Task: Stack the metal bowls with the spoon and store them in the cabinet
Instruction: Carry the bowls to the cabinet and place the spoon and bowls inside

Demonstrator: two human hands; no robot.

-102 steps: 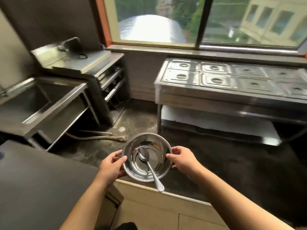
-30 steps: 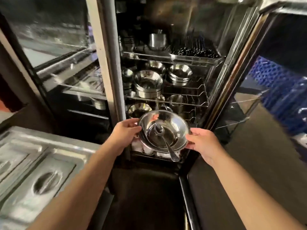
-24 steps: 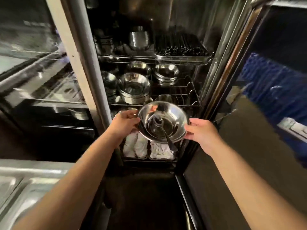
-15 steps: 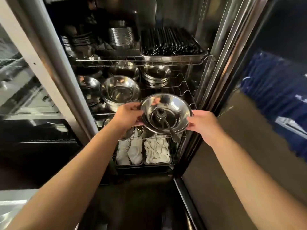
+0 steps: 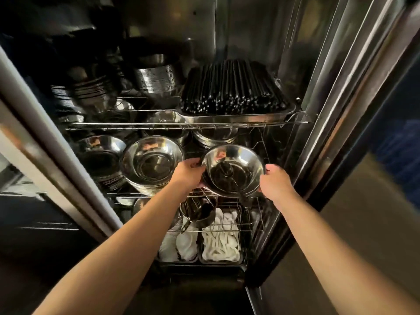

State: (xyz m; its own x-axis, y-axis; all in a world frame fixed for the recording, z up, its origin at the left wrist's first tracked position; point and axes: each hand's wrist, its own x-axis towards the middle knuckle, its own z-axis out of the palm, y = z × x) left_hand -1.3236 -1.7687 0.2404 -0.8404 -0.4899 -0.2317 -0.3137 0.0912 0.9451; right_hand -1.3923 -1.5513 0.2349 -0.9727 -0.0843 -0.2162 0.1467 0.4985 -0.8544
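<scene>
I hold a stack of shiny metal bowls [image 5: 241, 159] with both hands, inside the open steel cabinet [image 5: 322, 92]. A metal spoon [image 5: 228, 172] lies in the top bowl, its handle running toward me over the near rim. My left hand [image 5: 189, 173] grips the left rim, my right hand [image 5: 273, 181] the right rim. The stack sits at the right front of the middle wire shelf [image 5: 259, 196]; whether it rests on the wires or hovers just above them I cannot tell.
Another stack of metal bowls [image 5: 152, 164] stands just left of mine, with more bowls [image 5: 100, 153] beyond. The upper shelf carries a tray of black chopsticks [image 5: 231, 92] and stacked dishes [image 5: 156, 76]. White spoons [image 5: 220, 244] fill trays below. The cabinet door [image 5: 372, 155] stands open at right.
I turned from the counter to the cabinet and came close. Over the last second the bowls with the spoon moved up and forward, into the middle shelf's right side.
</scene>
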